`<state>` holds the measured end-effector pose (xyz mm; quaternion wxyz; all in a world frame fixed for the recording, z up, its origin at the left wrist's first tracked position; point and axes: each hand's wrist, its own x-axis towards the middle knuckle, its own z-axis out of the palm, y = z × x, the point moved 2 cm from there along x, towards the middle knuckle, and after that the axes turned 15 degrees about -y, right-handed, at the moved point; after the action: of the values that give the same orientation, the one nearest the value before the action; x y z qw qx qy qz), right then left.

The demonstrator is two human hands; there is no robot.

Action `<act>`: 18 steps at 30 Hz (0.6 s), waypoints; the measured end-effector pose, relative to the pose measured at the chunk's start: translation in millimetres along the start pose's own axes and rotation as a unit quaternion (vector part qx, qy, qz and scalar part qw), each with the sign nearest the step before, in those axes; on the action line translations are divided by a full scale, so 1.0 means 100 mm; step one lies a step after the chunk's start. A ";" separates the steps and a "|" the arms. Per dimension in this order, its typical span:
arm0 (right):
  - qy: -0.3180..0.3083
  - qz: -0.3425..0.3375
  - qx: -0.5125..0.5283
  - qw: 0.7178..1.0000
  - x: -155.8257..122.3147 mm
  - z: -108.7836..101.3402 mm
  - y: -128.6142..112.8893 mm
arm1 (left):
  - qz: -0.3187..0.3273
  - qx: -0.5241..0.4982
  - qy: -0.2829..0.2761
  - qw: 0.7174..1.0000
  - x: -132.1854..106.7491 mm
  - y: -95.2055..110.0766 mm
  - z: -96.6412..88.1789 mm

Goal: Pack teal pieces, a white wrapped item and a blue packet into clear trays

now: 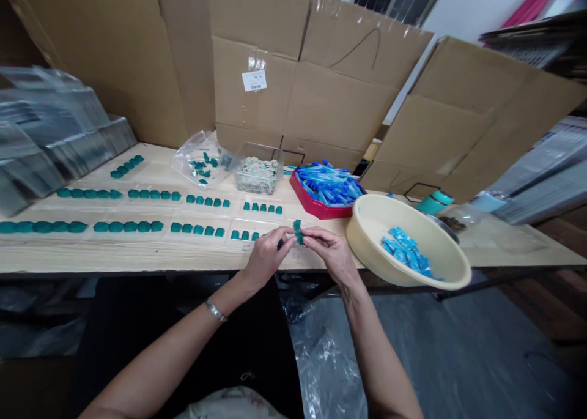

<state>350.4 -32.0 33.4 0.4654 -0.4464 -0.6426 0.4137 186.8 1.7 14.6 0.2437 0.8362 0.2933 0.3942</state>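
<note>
Near the front edge of the table, my left hand (268, 251) and my right hand (334, 252) meet, fingertips pinched on a small dark green piece (298, 230) held upright between them. Its exact kind is too small to make out. Something dark, partly hidden, shows between the left thumb and fingers. Left of my hands, several green faceted pieces (198, 229) lie in short rows on clear plastic trays (153, 203). The nearest row is partly covered by my left hand.
A cream basin (362, 223) with blue packets (406, 248) overhangs the table edge at right. Behind stand a red tray (316, 210) of blue pen-like sticks, a clear box (257, 186) of small pieces and a plastic bag (188, 156). Stacked clear containers (68, 119) fill the left; cardboard (257, 113) stands behind.
</note>
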 end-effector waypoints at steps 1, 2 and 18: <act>0.014 -0.011 -0.040 0.999 0.02 -0.05 0.00 | -0.017 -0.017 0.004 1.000 0.00 -0.01 -0.01; 0.024 -0.024 -0.088 0.996 0.04 -0.10 0.01 | -0.034 -0.028 0.004 0.999 0.00 -0.03 -0.03; -0.094 -0.102 -0.342 0.929 0.24 -0.18 0.60 | -0.111 0.017 -0.193 0.975 -0.33 -0.10 0.11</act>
<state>375.3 8.8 -13.6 0.2616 -0.4696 -0.8281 0.1591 175.9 -15.6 -15.4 0.3241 0.8625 0.3385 0.1912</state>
